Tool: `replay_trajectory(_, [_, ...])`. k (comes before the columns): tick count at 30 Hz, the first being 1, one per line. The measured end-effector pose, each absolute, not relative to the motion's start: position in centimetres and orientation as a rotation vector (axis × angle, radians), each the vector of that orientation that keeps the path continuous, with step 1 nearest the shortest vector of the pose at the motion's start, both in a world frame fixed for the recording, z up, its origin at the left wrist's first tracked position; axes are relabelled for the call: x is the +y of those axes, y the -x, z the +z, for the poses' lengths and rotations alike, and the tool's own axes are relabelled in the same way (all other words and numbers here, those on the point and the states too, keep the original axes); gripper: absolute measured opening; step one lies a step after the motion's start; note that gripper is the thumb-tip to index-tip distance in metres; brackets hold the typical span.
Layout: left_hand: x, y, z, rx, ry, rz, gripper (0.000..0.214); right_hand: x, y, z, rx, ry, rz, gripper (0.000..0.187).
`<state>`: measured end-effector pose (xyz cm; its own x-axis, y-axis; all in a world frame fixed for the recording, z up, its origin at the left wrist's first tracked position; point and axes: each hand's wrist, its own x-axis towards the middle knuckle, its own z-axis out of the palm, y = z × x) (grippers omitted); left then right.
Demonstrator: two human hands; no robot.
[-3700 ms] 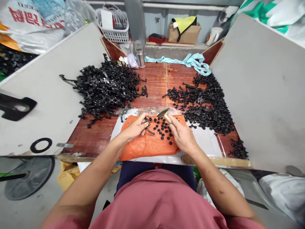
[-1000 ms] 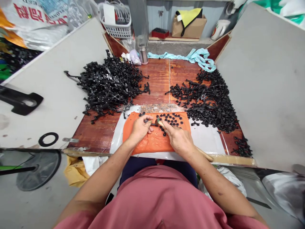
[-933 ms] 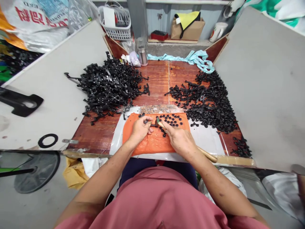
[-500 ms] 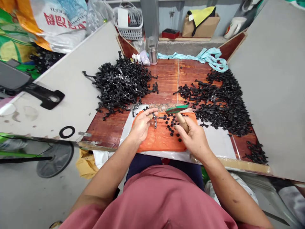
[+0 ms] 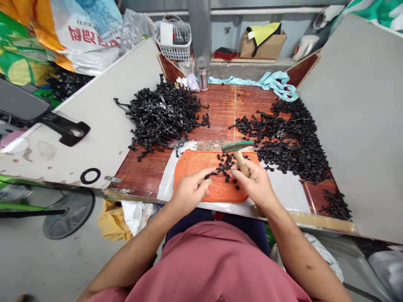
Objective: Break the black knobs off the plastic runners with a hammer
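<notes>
My right hand (image 5: 253,180) is wrapped round the wooden handle of a small hammer (image 5: 242,162), whose narrow green head is raised over the far edge of an orange mat (image 5: 189,163). Between the thumb and forefinger of my left hand (image 5: 190,191) is a thin black plastic piece (image 5: 211,174), close to the mat's middle. Its far end meets a cluster of small round-headed black parts (image 5: 226,161), so I cannot tell where it stops. The right thumb and fingertips are just beside this cluster.
One heap of black plastic pieces (image 5: 166,111) is at the back left, another heap (image 5: 292,138) at the right. Grey boards (image 5: 355,126) flank the wooden table (image 5: 217,109). A metal-and-glass bottle (image 5: 203,77) and a twisted light-blue cloth (image 5: 277,84) are at the back.
My left hand has come down and nearer to my right hand, bringing the black piece from a raised position to the loose parts. The right hand still holds the hammer. The view has shifted slightly.
</notes>
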<state>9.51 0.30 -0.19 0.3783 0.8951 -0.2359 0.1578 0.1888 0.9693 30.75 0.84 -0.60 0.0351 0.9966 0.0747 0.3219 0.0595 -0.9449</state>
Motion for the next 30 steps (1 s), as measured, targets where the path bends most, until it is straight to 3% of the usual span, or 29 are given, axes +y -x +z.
replay_trajectory(4, [-0.3,-8.4,1.5,1.527,-2.032,0.752,0.032,-0.6,-31.9,-0.2,-1.539,1.327,1.22,0.011])
replay_trajectory(8, [-0.7,-10.1,1.2,1.206,-2.084,0.611,0.041,-1.6,-30.6,-0.4,-1.517,1.217,1.345,0.01])
replay_trajectory(11, [-0.3,-11.1,-0.3,1.067,-1.803,0.513,0.041,-1.4,-30.2,-0.6,-1.503,1.207,1.277,0.012])
replay_trajectory(16, [4.8,-10.2,-1.6,1.304,-1.6,0.702,0.024,-1.4,-33.0,-1.1,-1.601,1.47,0.887,0.037])
replay_trajectory(19, [8.5,-9.7,-1.4,1.358,-1.663,0.649,0.019,-2.2,-35.5,-1.9,-1.565,1.612,0.733,0.041])
replay_trajectory(30, [10.8,-11.8,-2.8,1.545,-2.076,0.433,0.019,-4.6,-38.3,-5.2,-1.478,1.727,0.887,0.045])
